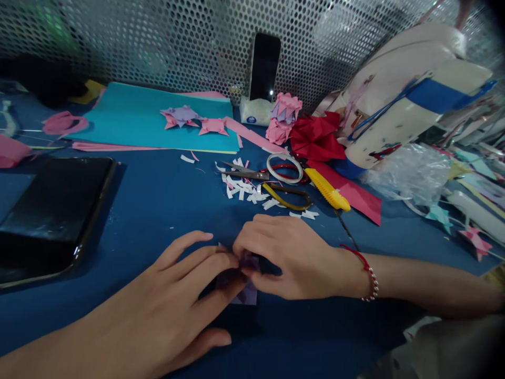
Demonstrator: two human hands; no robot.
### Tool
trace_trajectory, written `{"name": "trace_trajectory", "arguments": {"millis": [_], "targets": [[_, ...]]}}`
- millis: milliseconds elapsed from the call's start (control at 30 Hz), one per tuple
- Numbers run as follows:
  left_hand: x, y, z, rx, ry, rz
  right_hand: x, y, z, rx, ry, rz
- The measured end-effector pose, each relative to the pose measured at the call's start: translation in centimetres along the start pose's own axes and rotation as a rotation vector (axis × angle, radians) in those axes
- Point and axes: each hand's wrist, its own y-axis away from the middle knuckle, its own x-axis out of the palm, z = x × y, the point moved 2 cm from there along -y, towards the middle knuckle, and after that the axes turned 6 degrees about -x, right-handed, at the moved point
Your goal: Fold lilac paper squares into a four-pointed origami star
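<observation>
A small piece of purple paper [247,296] lies on the blue table, partly covered by my fingers. My left hand [193,300] is spread over its left side, with fingertips resting on the paper and the thumb held apart. From the right, my right hand [284,258] pinches the paper's upper part between thumb and curled fingers. The exact fold under the fingertips is hidden. Just beyond my hands are open scissors [252,173] among white paper scraps [240,189], and a yellow utility knife [327,189].
At left lies a large dark phone or tablet [59,210]. Blue paper sheets [134,116] carry pink and purple folded pieces [181,116]. Behind, a phone [265,66] leans on a metal mesh panel [177,42]. A bottle [414,116] and clear plastic bag [410,171] stand right.
</observation>
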Motion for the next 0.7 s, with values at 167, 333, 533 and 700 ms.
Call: {"name": "trace_trajectory", "arguments": {"millis": [167,333,533,700], "targets": [[-0.4,-0.3,-0.2,0.018,0.003,-0.016,-0.5,0.2,0.9,0.058,0.038,0.039],[-0.5,-0.7,-0.1,0.040,-0.013,-0.024,-2.0,-0.8,1.4,0.184,0.077,0.200],[-0.8,-0.8,-0.2,0.070,-0.053,-0.053,-3.8,-4.4,2.9,0.119,0.294,0.524],[-1.0,-0.7,-0.1,0.072,-0.075,-0.042,-2.7,-5.2,3.4,0.002,0.455,0.588]]}}
